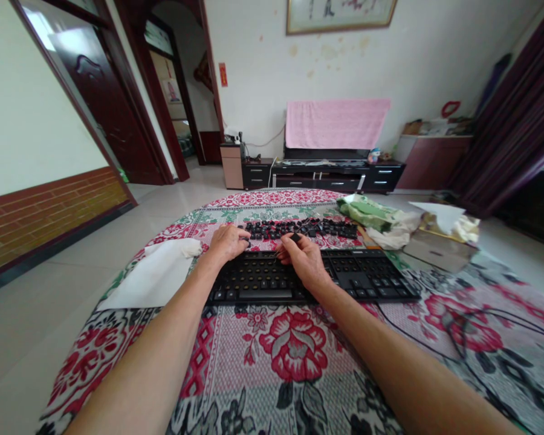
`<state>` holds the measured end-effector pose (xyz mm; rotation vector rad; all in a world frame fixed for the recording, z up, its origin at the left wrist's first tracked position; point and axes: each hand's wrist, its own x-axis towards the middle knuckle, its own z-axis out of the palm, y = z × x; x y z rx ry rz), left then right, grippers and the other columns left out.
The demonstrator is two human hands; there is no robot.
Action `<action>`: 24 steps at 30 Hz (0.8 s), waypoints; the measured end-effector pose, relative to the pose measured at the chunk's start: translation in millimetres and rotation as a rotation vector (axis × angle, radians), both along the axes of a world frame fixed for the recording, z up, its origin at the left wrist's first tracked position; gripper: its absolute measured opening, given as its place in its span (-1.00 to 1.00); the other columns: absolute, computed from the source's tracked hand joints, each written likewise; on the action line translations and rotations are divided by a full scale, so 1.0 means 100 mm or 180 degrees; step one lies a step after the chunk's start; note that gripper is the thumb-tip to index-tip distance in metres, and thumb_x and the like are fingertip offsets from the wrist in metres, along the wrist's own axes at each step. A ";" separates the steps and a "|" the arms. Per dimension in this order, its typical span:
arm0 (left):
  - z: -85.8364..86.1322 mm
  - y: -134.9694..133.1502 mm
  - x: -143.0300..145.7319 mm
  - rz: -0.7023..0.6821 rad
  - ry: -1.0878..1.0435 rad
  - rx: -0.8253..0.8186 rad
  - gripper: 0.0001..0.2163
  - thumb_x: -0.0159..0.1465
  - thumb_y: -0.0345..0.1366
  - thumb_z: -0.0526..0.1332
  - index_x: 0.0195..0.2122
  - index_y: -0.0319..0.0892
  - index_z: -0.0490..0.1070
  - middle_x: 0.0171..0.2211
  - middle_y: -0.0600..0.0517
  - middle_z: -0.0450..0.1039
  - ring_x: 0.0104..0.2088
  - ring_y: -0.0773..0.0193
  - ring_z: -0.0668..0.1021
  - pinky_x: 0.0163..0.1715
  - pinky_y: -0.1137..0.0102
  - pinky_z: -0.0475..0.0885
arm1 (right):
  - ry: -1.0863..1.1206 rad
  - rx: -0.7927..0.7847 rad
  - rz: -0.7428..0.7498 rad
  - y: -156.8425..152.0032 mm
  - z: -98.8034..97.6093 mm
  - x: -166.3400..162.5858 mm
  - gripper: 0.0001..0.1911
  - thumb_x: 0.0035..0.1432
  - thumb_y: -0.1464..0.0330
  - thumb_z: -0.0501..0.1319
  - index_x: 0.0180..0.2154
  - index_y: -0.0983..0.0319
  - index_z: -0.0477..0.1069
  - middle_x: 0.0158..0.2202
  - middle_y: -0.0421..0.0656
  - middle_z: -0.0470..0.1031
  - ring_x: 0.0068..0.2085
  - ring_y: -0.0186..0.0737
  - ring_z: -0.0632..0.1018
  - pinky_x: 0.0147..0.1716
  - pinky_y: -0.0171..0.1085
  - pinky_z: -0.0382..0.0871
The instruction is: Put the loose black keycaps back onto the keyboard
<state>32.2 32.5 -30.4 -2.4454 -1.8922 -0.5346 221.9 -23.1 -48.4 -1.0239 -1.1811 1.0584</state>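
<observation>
A black keyboard (266, 295) lies across the patterned tablecloth, with many keycaps off its left and middle part. Behind it a row of loose black keycaps (317, 228) is spread out. My left hand (227, 243) is at the left end of that row, its fingers bent around what looks like a small black keycap (247, 243). Over the middle of the keyboard, my right hand (304, 258) is closed on a keycap puller (294, 237) with a dark handle and thin wire ends pointing left. The palm side of both hands is hidden.
White paper (152, 275) lies at the left table edge. On the right sit a green plastic package (367, 211) and a tissue box (439, 244). The keyboard's black cable (462, 344) loops over the cloth. A TV cabinet (317, 178) stands beyond the table.
</observation>
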 end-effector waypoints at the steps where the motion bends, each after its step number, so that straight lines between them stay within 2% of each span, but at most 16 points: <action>1: 0.02 -0.04 0.01 -0.0045 -0.0053 0.0031 -0.76 0.08 -0.27 0.20 -0.22 -0.03 0.56 -0.37 0.05 0.56 -0.32 0.20 0.52 -0.19 0.36 0.38 | -0.0012 0.0014 0.0084 -0.01 0.02 0.01 -0.72 -0.01 0.14 0.20 -0.41 0.23 0.35 -0.52 -0.21 0.45 -0.53 -0.37 0.45 -0.57 -0.40 0.35; 3: 0.05 -0.12 0.03 -0.0188 -0.0134 -0.0005 -0.78 0.10 -0.27 0.20 -0.24 -0.03 0.56 -0.34 0.05 0.56 -0.30 0.21 0.53 -0.19 0.38 0.38 | -0.0099 0.0092 0.0393 -0.03 0.06 0.04 -0.71 0.00 0.13 0.20 -0.44 0.23 0.35 -0.51 -0.21 0.47 -0.53 -0.38 0.45 -0.55 -0.39 0.36; 7: 0.07 -0.28 0.10 -0.0553 -0.0017 -0.0212 -0.78 0.12 -0.26 0.17 -0.24 0.01 0.56 -0.38 0.08 0.56 -0.34 0.24 0.53 -0.25 0.40 0.38 | -0.0504 0.0312 0.1304 -0.10 0.12 0.11 -0.72 0.03 0.13 0.20 -0.41 0.24 0.39 -0.48 -0.20 0.50 -0.52 -0.38 0.46 -0.50 -0.37 0.37; 10: 0.04 -0.33 0.15 -0.0649 0.0042 -0.0201 -0.79 0.12 -0.29 0.15 -0.28 0.02 0.56 -0.43 0.07 0.55 -0.35 0.23 0.53 -0.27 0.39 0.37 | -0.0808 0.0425 0.1755 -0.13 0.12 0.13 -0.75 0.07 0.17 0.18 -0.38 0.24 0.41 -0.47 -0.19 0.50 -0.49 -0.38 0.46 -0.47 -0.36 0.39; 14: 0.01 -0.34 0.16 -0.0675 -0.0010 -0.0195 -0.79 0.11 -0.30 0.16 -0.31 0.03 0.57 -0.47 0.07 0.53 -0.36 0.23 0.53 -0.29 0.39 0.35 | -0.1086 0.0545 0.1915 -0.15 0.10 0.10 -0.80 0.12 0.24 0.14 -0.35 0.23 0.43 -0.44 -0.20 0.49 -0.45 -0.37 0.47 -0.42 -0.35 0.40; 18: 0.01 -0.34 0.16 -0.0640 -0.0033 -0.0218 -0.78 0.12 -0.27 0.16 -0.26 0.04 0.56 -0.45 0.08 0.53 -0.35 0.23 0.52 -0.30 0.40 0.35 | -0.1302 0.0693 0.1876 -0.18 0.11 0.06 -0.81 0.15 0.28 0.10 -0.33 0.22 0.43 -0.42 -0.20 0.48 -0.42 -0.36 0.47 -0.40 -0.34 0.38; 24: 0.00 -0.34 0.17 -0.0536 -0.0066 -0.0238 -0.75 0.07 -0.29 0.18 -0.23 -0.01 0.56 -0.41 0.06 0.55 -0.33 0.21 0.53 -0.28 0.40 0.36 | -0.2172 0.1239 0.1659 -0.25 0.18 0.02 -0.82 0.16 0.34 0.08 -0.38 0.23 0.43 -0.58 -0.28 0.32 -0.57 -0.44 0.27 -0.57 -0.41 0.15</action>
